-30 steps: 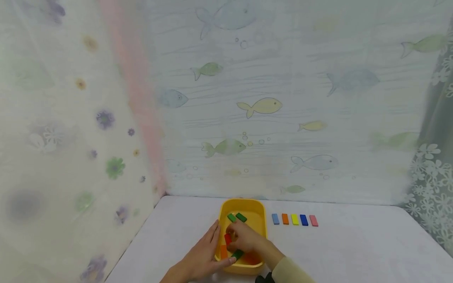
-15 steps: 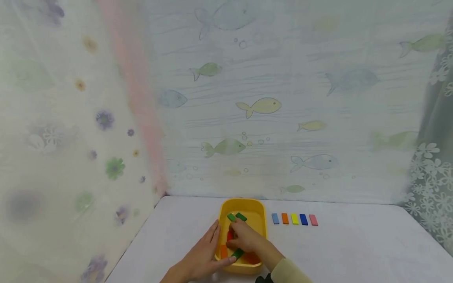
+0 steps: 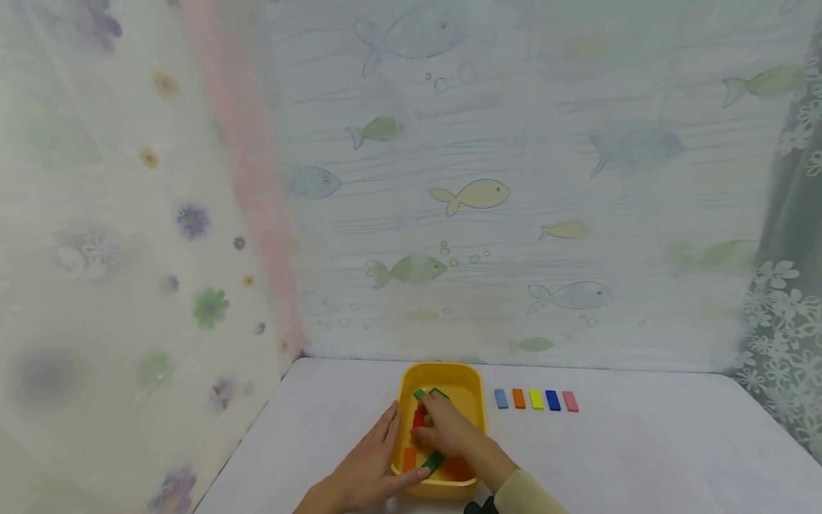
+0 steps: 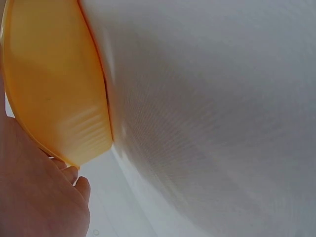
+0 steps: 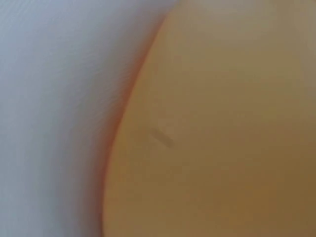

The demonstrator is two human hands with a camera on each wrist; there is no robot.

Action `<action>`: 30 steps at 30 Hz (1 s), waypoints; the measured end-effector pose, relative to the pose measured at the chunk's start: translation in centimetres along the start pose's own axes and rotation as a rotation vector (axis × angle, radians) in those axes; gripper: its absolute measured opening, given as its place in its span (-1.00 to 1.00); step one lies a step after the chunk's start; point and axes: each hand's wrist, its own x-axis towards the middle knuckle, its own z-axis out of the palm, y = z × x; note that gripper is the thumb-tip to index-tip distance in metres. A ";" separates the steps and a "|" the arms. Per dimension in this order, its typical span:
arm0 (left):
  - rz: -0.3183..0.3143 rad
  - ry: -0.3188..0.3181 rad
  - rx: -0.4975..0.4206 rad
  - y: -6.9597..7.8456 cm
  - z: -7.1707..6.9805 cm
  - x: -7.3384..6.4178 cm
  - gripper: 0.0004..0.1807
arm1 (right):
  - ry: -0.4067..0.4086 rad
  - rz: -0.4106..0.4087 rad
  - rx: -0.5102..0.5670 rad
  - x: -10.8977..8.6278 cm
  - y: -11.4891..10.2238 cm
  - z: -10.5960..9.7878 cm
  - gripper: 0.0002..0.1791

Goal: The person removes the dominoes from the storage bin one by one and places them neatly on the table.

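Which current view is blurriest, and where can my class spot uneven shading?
Right wrist view: blurriest, the yellow tray soft and smeared; left wrist view: the white tabletop shades from pale to grey; head view: dim light, the pink tile clear-edged.

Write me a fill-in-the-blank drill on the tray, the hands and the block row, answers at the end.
1. The row of blocks beside the tray numbers ____.
2. In that row, the orange block lies between the light blue block and the ____ block.
3. The row's block farthest from the tray is ____.
4. The left hand rests against the tray; the hand reaching inside is the ____ one.

Missing words: five; yellow; pink; right.
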 end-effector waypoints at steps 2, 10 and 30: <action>-0.004 -0.003 0.003 0.1 0.0 0.1 0.19 | 0.017 -0.005 0.029 -0.1 -0.1 -0.2 -0.66; -0.016 -0.019 0.004 0.3 -0.3 0.0 0.20 | 0.078 -0.054 0.070 -0.6 -1.0 -1.4 -0.59; -0.027 -0.021 -0.022 0.2 -0.3 0.0 0.23 | 0.080 -0.130 0.069 -4.7 -1.0 -6.0 -0.58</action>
